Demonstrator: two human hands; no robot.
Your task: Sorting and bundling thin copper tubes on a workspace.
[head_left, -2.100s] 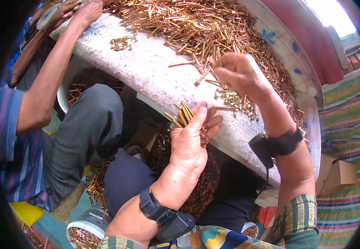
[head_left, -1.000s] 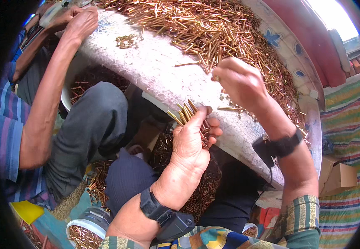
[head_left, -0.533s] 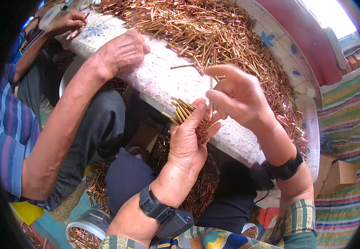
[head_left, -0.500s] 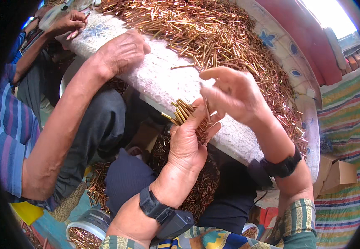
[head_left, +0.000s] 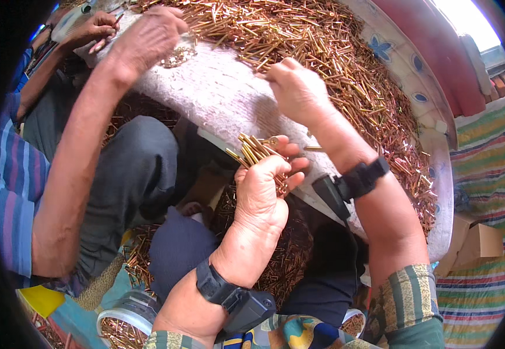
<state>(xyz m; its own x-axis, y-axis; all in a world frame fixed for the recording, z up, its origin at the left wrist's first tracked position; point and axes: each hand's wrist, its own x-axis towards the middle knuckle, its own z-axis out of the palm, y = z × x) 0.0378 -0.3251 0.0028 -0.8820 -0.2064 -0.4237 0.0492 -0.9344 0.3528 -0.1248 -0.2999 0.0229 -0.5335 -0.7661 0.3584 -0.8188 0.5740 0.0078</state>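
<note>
My left hand holds a bundle of thin brass-coloured rods over the near table edge. Its thumb presses across the bundle, and the other fingers curl loosely behind it. Farther up, my right hand is at the near edge of a large heap of the same rods. Its fingers are drawn together in a pinch; whatever they hold is hidden. One loose rod lies on the pale fuzzy cloth beside my right forearm.
At left, a co-worker's hand reaches over the cloth near small pale bits; another person's hand is beyond. White buckets of rods stand below. A cardboard box sits at right, by striped sheeting.
My right hand has moved from beside the bundle up and left to the heap's edge. My left hand stays nearly in place. The co-worker's near hand has moved up and left.
</note>
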